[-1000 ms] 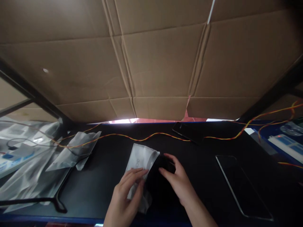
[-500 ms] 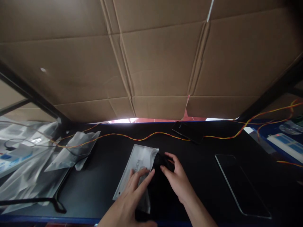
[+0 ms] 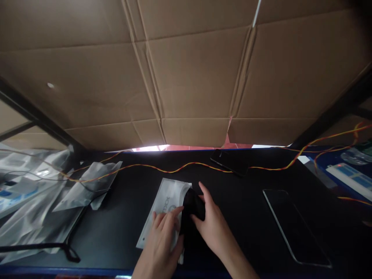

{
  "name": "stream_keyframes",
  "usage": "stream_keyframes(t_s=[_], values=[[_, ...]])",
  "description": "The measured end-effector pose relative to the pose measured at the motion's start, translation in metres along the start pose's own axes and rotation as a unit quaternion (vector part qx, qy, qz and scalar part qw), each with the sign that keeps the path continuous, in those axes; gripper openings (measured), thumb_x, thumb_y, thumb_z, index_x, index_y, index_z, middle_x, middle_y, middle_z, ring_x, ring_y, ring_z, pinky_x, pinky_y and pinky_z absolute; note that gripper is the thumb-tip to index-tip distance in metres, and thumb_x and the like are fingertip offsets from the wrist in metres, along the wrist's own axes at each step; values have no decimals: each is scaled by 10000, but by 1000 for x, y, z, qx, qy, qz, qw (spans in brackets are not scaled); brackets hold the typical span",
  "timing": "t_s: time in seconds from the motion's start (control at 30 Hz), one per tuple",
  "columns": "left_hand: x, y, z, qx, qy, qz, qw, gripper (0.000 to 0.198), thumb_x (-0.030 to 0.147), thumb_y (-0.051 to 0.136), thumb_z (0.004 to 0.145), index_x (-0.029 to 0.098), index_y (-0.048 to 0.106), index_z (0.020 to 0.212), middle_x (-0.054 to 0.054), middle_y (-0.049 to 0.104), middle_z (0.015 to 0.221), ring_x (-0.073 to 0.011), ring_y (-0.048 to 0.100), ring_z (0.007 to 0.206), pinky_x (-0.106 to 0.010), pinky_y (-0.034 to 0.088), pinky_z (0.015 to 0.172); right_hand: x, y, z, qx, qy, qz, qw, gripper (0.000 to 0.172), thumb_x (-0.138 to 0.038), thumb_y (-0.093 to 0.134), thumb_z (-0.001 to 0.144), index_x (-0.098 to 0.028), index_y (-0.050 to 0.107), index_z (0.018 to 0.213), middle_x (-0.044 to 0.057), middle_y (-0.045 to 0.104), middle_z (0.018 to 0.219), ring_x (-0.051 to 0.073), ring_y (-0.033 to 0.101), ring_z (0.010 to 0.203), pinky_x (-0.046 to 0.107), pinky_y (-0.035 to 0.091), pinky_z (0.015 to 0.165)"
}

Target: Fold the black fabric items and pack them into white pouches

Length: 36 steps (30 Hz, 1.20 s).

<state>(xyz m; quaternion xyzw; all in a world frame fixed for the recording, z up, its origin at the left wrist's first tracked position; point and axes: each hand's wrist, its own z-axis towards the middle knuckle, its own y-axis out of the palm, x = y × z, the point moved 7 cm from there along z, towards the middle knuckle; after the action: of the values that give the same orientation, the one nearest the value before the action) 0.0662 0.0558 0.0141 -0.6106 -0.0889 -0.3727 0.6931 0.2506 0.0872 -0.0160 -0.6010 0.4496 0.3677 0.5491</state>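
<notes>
A frosted plastic bag (image 3: pixel 165 197) with dark printed lettering lies slantwise on the black table in front of me. My left hand (image 3: pixel 162 232) rests over it, fingers across the lettering and thumb near its right edge, gripping the bag. At the bag's right side, my right hand (image 3: pixel 210 219) pinches a dark, soft-looking black item (image 3: pixel 193 203) between thumb and fingers. Part of that item appears to sit within the bag's mouth; its exact kind does not show against the dark surface.
A dark phone (image 3: pixel 229 162) lies at the back, a red-yellow twisted wire (image 3: pixel 157 169) running across by it. To the right is a clear-edged phone-shaped piece (image 3: pixel 296 228). More plastic bags (image 3: pixel 87 186) and a black cable (image 3: pixel 69 252) lie left. A cardboard sheet (image 3: pixel 192 77) overhangs.
My right hand has shifted slightly left with the black item, bringing it closer to the bag. My left hand's thumb has come up toward the bag's edge and its fingers have drawn closer together.
</notes>
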Motion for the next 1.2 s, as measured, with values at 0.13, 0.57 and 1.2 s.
stream_keyframes(t_s=[0.13,0.57,1.2], values=[[1,-19,5,-18,-13,-59,998,691,168,625,959,385,414,1581,27,713,991,-214,753,892,-458,619,1027,-11,6,-6,10,-74,-80,994,937,-88,604,908,-282,233,1746,158,664,1536,322,648,1435,534,555,1155],[7,-10,15,17,-27,65,997,134,140,553,913,264,573,868,-12,655,779,-262,695,762,-500,654,782,-36,-11,-28,-4,-297,-216,930,503,-330,800,949,-268,595,1404,137,511,1656,375,454,1569,582,482,1235],[-25,-19,15,-90,104,129,982,713,636,317,1154,316,193,1778,-111,234,1847,-440,151,1698,-852,191,1223,-49,38,-46,-244,-344,-333,844,468,-509,517,1145,-239,652,1503,46,574,1657,395,222,1676,655,210,1366]])
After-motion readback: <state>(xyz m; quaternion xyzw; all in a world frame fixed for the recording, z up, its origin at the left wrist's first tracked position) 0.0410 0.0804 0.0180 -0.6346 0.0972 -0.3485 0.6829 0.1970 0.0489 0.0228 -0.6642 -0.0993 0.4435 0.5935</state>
